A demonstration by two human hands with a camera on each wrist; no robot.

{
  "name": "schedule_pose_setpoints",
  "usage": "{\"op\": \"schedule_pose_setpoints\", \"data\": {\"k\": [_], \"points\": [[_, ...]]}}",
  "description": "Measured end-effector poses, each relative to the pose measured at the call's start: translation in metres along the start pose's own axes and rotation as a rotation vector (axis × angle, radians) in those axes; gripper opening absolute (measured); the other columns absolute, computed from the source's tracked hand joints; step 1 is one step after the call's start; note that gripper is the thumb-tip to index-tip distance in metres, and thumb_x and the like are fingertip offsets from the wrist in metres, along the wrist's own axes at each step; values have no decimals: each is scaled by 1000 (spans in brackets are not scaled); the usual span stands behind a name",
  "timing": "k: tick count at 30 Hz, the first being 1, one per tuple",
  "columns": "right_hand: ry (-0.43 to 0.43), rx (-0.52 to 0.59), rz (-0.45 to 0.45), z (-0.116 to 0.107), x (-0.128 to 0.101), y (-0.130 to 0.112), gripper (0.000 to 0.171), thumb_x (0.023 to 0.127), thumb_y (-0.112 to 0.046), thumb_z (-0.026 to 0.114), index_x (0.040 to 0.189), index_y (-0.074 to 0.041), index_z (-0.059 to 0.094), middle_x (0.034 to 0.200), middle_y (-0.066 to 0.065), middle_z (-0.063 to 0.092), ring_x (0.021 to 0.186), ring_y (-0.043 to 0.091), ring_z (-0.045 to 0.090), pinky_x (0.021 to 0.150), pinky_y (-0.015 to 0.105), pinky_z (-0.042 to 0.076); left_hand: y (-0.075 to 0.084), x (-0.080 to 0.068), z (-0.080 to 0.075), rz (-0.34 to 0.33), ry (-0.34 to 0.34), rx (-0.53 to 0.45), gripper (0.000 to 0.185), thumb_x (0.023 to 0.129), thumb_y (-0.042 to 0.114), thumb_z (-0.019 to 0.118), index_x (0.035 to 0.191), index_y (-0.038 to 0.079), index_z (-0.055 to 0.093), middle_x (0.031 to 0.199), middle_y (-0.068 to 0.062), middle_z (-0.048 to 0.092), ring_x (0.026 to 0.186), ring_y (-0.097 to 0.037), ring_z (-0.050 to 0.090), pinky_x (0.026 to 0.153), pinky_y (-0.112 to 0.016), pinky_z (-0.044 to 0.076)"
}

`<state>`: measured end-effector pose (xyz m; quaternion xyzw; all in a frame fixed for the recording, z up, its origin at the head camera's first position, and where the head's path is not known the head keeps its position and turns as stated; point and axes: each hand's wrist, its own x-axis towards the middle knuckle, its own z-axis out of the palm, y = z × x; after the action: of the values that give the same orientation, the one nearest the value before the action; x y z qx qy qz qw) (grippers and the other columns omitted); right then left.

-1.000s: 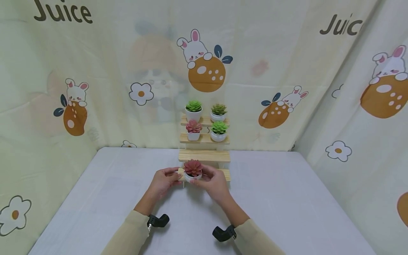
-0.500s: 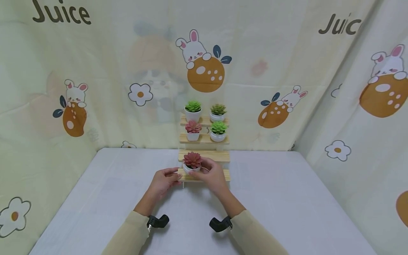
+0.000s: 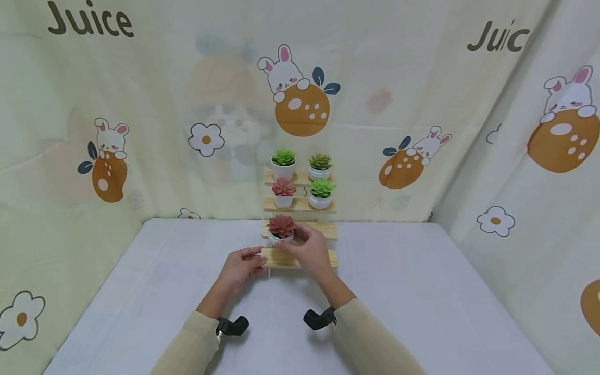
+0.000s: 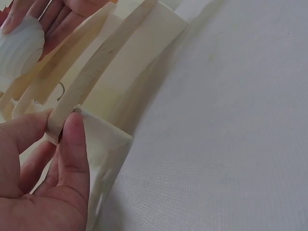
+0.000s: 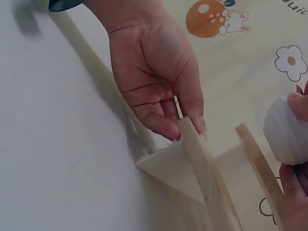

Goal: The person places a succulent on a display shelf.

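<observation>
My right hand grips a red artificial succulent in a small white pot. The pot is at the third board down of a tiered wooden plant stand; I cannot tell whether it touches that board. Thumb and fingers of my left hand pinch the left end of the lowest board. In the left wrist view the left hand holds the board's end, with the ribbed white pot above. The right wrist view shows the same pot between the right thumb and fingers.
On the top board stand a bright green succulent and a darker green one. The second board bears a red succulent and a green one. The white table ends at a printed curtain.
The right hand has raised the potted red succulent from in front of the lowest board up and back to the third board. The left hand has kept its hold on the stand.
</observation>
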<state>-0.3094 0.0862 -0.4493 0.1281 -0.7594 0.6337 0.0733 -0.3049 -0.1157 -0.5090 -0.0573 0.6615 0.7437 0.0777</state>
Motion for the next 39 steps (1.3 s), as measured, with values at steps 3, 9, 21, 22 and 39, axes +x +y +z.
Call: {"op": "schedule_pose_setpoints", "data": {"k": [3, 9, 21, 22, 39], "points": [[4, -7, 20, 0, 5, -2, 57, 75, -23, 93, 126, -9, 71, 127, 8, 72, 121, 22, 68, 104, 32, 57, 0, 0, 0, 1, 3, 1, 40, 95, 0, 69, 134, -6, 62, 106, -15, 73, 83, -15, 70, 77, -29, 66], [2, -21, 22, -1, 14, -6, 54, 76, -21, 92, 125, -9, 72, 123, 8, 74, 114, 22, 70, 99, 34, 61, 0, 1, 0, -5, 6, 0, 40, 94, -1, 70, 134, -5, 62, 107, -15, 73, 83, -15, 71, 77, -29, 66], [33, -74, 57, -4, 25, -5, 57, 75, -22, 93, 125, -7, 71, 122, 13, 74, 112, 25, 72, 97, 38, 62, 0, 0, 0, -4, -3, -2, 39, 95, -1, 69, 133, -5, 63, 108, -16, 73, 83, -15, 71, 76, -27, 66], [36, -77, 55, -3, 25, -5, 57, 75, -22, 93, 126, -7, 71, 123, 13, 74, 113, 26, 72, 98, 39, 62, 0, 0, 0, -3, -4, -4, 39, 95, -1, 69, 133, -5, 63, 107, -15, 73, 83, -15, 71, 75, -27, 66], [43, -78, 21, 1, 29, -2, 56, 76, -21, 92, 127, -9, 71, 120, 11, 75, 109, 23, 73, 96, 39, 63, 2, -2, 0, -17, 3, -7, 40, 95, 0, 70, 134, -4, 62, 107, -14, 72, 82, -15, 70, 79, -31, 66]]}}
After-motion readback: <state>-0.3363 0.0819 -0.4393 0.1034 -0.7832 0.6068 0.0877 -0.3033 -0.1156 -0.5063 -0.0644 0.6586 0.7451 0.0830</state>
